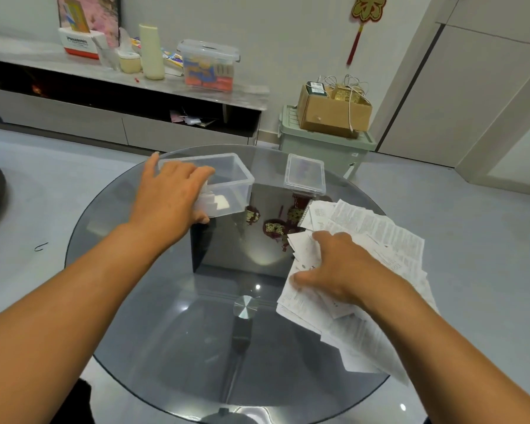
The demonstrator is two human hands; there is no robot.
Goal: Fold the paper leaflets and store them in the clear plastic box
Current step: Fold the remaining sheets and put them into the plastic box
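Clear plastic, the storage box (227, 185) stands open at the far left of the round glass table (135, 301), a few folded leaflets (216, 203) already inside; your left hand (169, 200) curls over its near wall, probably to steady it for loading. Its lid (305, 174) lies just to the right, out of the way. Your right hand (334, 267) rests on the unfolded leaflets (380, 240) at the right edge, fingers loosely spread, seemingly picking out the next sheet.

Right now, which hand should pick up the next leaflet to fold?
The right hand: it already rests on the leaflets piled at the table's right side. The left hand is across the table, gripping the box, which holds a few folded ones.
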